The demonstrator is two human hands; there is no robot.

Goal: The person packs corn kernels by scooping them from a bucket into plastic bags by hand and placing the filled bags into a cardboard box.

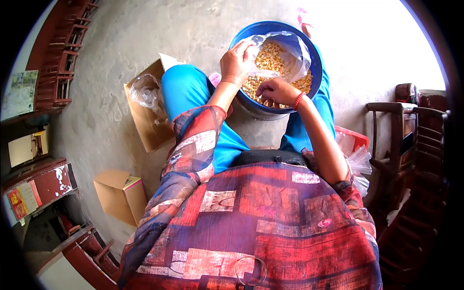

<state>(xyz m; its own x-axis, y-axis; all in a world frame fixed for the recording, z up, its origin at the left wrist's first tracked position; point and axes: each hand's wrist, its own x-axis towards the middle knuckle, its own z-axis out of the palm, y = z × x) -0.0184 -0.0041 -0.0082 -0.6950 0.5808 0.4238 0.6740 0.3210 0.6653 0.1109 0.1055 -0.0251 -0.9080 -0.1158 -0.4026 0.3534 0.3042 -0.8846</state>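
A blue bucket [237, 41] stands between my knees, with yellow corn kernels [303, 83] inside. A clear plastic bag [300, 53] lies open in its mouth, with more kernels showing in and through it. My left hand [235, 65] is at the bucket's left rim, its fingers closed on the edge of the bag. Over the kernels at the near side of the bucket is my right hand [280, 93], a red bead bracelet on its wrist. The right fingers are curled downward, and whatever they hold is hidden.
On my left a cardboard box [145, 123] holds crumpled clear plastic [146, 92]; a smaller carton [118, 195] stands nearer. To my right are a red plastic basket [360, 137], clear bags [360, 162] and a dark wooden chair [394, 130]. Dark red furniture lines the left.
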